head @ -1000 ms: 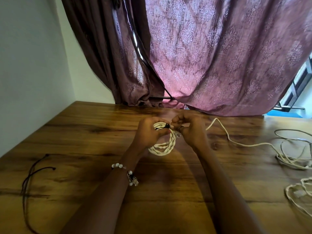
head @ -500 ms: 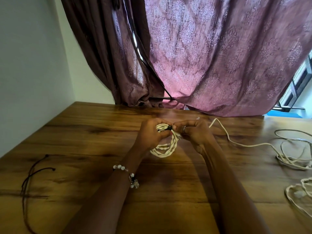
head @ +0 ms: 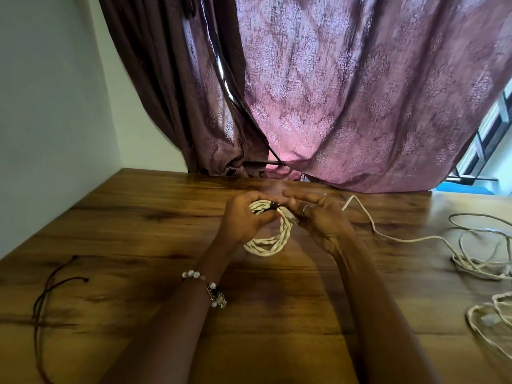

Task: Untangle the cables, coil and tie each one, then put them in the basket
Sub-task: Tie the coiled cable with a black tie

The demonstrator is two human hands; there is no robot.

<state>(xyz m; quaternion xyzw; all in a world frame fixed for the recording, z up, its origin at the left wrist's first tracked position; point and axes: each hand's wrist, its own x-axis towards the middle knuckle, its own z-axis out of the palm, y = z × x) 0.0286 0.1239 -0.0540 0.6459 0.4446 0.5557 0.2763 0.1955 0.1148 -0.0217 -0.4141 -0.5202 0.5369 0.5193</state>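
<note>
The left hand (head: 243,217) has its fingers curled around the top of a coiled cream cable (head: 273,239), gripping the twisted loops where a thin black tie (head: 273,207) crosses them. The right hand (head: 318,214) meets it from the other side: thumb and forefinger reach toward the black tie at the top of the coil, though whether they actually pinch it cannot be told, and the remaining fingers are loosely bent beside the loops. A ring (head: 304,209) sits on one right finger and a beaded bracelet (head: 206,286) on the left wrist.

The coil hangs between the two hands just above the desk (head: 166,217), towards the middle of its far edge. No brand, label or writing can be read anywhere.

Compared with half a second ago, the right hand's fingers have opened out and stretched further forward over the tie, while the left hand's grip and the coil's place are much the same.

A loose cream cable (head: 388,234) trails from near the right hand across the desk to a tangle of pale cables (head: 482,259) at the right edge, with another twisted cream one (head: 490,322) nearer the front right corner. A dark cord (head: 50,289) lies near the left edge. A patterned mauve curtain (head: 346,92) hangs behind the desk's far edge.
</note>
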